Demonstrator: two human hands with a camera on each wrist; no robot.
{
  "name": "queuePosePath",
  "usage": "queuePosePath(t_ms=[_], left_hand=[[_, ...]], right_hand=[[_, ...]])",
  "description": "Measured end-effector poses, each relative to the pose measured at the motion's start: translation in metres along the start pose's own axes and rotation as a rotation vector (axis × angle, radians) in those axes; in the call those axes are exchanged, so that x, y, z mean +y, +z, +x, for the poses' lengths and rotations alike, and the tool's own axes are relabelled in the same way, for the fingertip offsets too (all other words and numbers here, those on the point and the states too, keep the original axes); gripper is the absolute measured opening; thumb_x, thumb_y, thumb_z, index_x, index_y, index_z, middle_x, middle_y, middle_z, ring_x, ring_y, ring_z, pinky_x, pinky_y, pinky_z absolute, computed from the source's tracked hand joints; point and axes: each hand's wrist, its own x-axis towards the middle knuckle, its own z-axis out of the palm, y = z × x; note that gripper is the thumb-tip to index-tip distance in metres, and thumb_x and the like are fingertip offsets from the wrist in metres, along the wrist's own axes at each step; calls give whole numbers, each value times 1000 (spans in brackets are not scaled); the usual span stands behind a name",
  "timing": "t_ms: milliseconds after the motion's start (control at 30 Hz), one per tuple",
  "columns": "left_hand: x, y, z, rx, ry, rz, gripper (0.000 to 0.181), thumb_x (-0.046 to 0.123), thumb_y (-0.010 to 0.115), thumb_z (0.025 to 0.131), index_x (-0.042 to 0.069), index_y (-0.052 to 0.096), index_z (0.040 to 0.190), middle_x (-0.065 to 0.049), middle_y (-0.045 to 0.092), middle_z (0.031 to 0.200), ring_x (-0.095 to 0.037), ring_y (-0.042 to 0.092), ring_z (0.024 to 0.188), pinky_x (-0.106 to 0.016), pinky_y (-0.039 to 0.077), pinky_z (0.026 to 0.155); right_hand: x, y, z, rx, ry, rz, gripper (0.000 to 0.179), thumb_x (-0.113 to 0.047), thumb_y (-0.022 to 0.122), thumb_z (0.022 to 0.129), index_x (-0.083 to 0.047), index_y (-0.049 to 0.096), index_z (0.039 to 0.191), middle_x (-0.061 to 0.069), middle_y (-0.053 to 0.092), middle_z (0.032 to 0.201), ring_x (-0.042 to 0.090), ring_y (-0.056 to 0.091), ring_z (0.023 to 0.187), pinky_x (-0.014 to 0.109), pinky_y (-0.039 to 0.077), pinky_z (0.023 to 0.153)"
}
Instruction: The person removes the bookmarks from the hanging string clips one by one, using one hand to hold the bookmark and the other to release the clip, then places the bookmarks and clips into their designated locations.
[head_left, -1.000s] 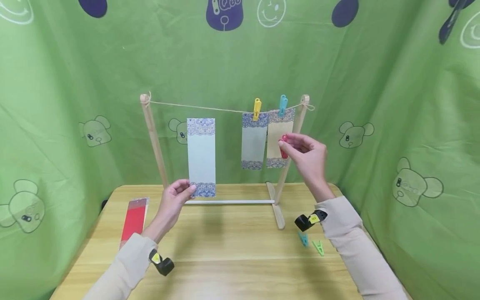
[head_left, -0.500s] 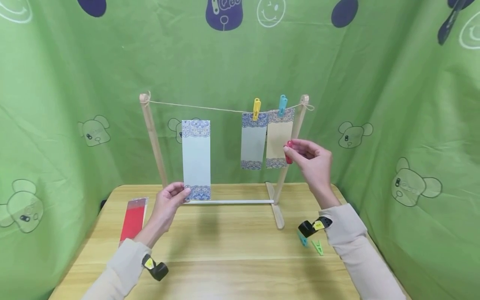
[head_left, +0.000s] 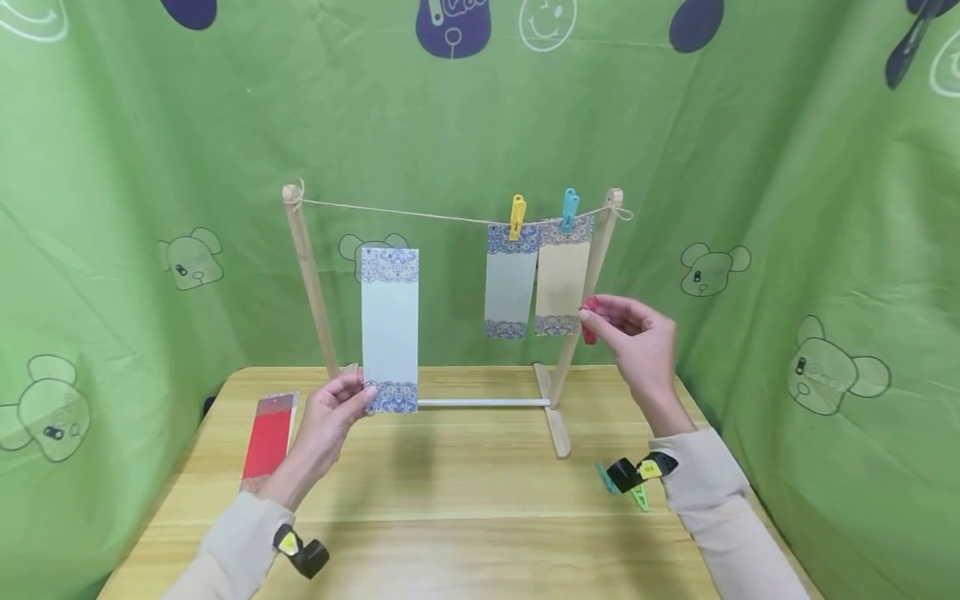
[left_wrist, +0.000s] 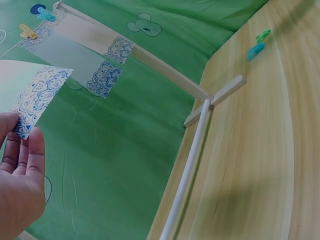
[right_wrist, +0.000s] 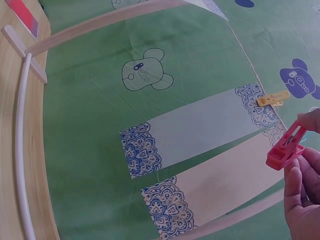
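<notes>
Between thumb and fingers, my left hand [head_left: 330,417] pinches the lower left corner of a pale blue paper card [head_left: 390,329] with blue lace-patterned ends. The card stands upright in front of the string, apart from it. My right hand [head_left: 641,350] pinches a red clothespin [right_wrist: 286,150], just right of the hanging cards. On the string [head_left: 405,212], a yellow clothespin [head_left: 517,218] clips a bluish card [head_left: 512,283] and a blue clothespin [head_left: 570,212] clips a cream card [head_left: 562,271].
A wooden frame with left post [head_left: 311,283] and right post [head_left: 597,250] carries the string; a white rod [head_left: 483,403] runs low across it. A red card [head_left: 267,437] lies on the table's left. Blue [left_wrist: 255,51] and green [left_wrist: 263,35] clothespins lie right. Green curtain [head_left: 450,108] surrounds the table.
My left hand has drawn the card left and down, away from the string. My right hand, with the red clothespin, has moved right and down. The hanging cards stay put.
</notes>
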Motion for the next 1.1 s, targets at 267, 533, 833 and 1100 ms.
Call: queuePosePath(t_ms=[267, 533, 833, 1100], left_hand=[[2, -5, -7, 15, -13, 11, 17, -5, 62, 91, 12, 64, 93, 2, 65, 87, -11, 62, 80, -23, 55, 75], [3, -15, -15, 30, -5, -7, 19, -4, 64, 91, 15, 67, 92, 1, 64, 87, -10, 61, 79, -22, 55, 72], [2, -32, -22, 45, 10, -19, 19, -3, 63, 92, 16, 68, 92, 1, 63, 88, -9, 59, 78, -20, 55, 72], [-1, -46, -32, 73, 0, 1, 17, -3, 62, 92, 13, 68, 94, 2, 63, 88, -10, 59, 78, -21, 54, 71]], right_hand=[[9, -11, -12, 64, 41, 56, 32, -14, 84, 77, -2, 72, 104, 2, 71, 90, 14, 65, 79, 17, 53, 68], [18, -26, -18, 103, 134, 110, 36, -13, 86, 74, -2, 72, 106, 2, 71, 92, 13, 65, 80, 15, 53, 71], [27, -30, -28, 93, 200, 102, 38, -13, 86, 75, -2, 70, 108, 0, 71, 93, 12, 65, 81, 14, 53, 75], [36, -36, -39, 126, 266, 120, 38, -12, 86, 75, -2, 70, 108, 0, 71, 92, 11, 66, 81, 14, 52, 78]])
